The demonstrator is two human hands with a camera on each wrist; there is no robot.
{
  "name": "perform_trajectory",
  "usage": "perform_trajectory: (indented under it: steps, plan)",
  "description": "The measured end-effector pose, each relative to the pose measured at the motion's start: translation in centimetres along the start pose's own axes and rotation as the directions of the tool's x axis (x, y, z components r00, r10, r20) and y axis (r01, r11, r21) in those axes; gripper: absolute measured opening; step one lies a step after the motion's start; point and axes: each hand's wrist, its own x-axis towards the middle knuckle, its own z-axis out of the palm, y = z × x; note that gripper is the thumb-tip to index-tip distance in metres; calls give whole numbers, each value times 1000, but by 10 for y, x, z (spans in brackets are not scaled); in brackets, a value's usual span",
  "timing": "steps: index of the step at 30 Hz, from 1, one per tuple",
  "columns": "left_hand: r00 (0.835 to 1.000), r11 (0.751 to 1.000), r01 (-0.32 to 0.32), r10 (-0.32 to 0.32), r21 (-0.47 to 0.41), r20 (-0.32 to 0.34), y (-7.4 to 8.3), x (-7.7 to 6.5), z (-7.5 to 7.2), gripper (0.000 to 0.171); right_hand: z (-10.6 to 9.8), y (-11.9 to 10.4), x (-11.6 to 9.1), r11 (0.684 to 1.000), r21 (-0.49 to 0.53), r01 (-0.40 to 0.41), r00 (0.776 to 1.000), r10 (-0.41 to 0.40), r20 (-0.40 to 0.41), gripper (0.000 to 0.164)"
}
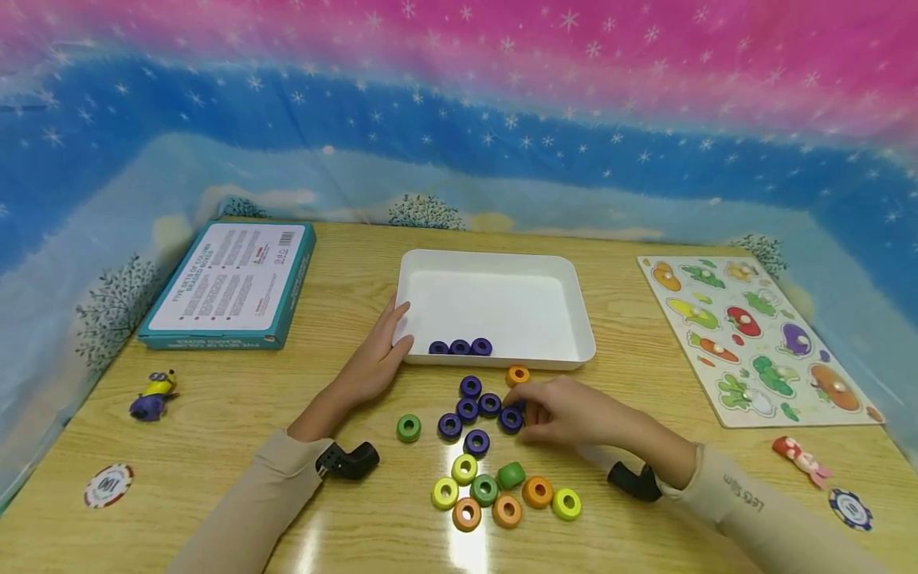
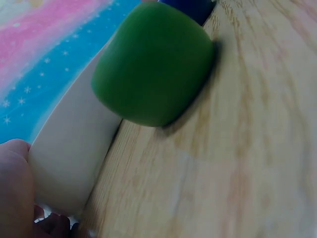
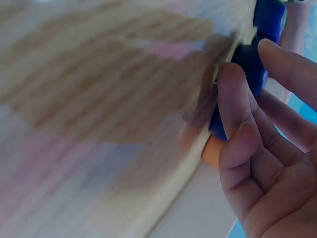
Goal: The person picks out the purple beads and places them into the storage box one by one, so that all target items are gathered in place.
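A white tray (image 1: 495, 311) stands mid-table with three dark purple beads (image 1: 460, 347) along its near wall. My left hand (image 1: 371, 363) grips the tray's left edge near the front corner, thumb and a fingertip over the rim. In front of the tray, my right hand (image 1: 570, 410) pinches a dark purple bead (image 3: 250, 62) between thumb and index finger, at the right end of a cluster of purple beads (image 1: 467, 411). An orange bead (image 1: 518, 376) sits just beyond the right fingers. A green bead (image 1: 409, 428) lies nearest my left wrist, large in the left wrist view.
Nearer me lie several yellow, green and orange beads (image 1: 508, 511). A teal box (image 1: 229, 279) is at the back left, a vegetable puzzle board (image 1: 760, 343) at the right. Toy figures (image 1: 154, 396) and poker chips (image 1: 109, 485) lie toward both sides. A snowflake-patterned cloth (image 1: 459, 112) hangs behind.
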Motion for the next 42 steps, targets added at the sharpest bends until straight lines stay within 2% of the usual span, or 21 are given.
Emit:
perform_trajectory:
  steps: [4,11,15,23,27,30,35,42]
  plan:
    - [1000,1000,-8,8,3,2,0,0,0,48,3,0,0,1000,1,14,1000,-14,-6,30]
    - [1000,1000,-13,12,7,3,-2,0,0,49,4,2,-1,996,83,45,999,-46,13,29]
    - [1000,1000,-9,9,11,0,-1,1,0,48,-3,1,-4,995,99,23,1000,-25,10,29]
    - [1000,1000,-12,12,6,-1,-1,0,0,47,-42,4,0,997,58,49,989,-40,-144,31]
    - [1000,1000,-15,15,6,-6,-1,0,0,47,-59,16,11,998,46,45,976,-34,-216,31]
    - [1000,1000,-12,13,6,-9,-1,0,0,47,-62,30,23,999,12,30,972,-27,-235,32]
    - [1000,1000,-15,15,4,-5,-1,0,1,47,-57,47,39,1000,11,4,983,-2,-182,32]
    - [1000,1000,-14,14,15,-14,-1,0,0,46,-49,55,49,1000,13,-16,996,17,-86,28]
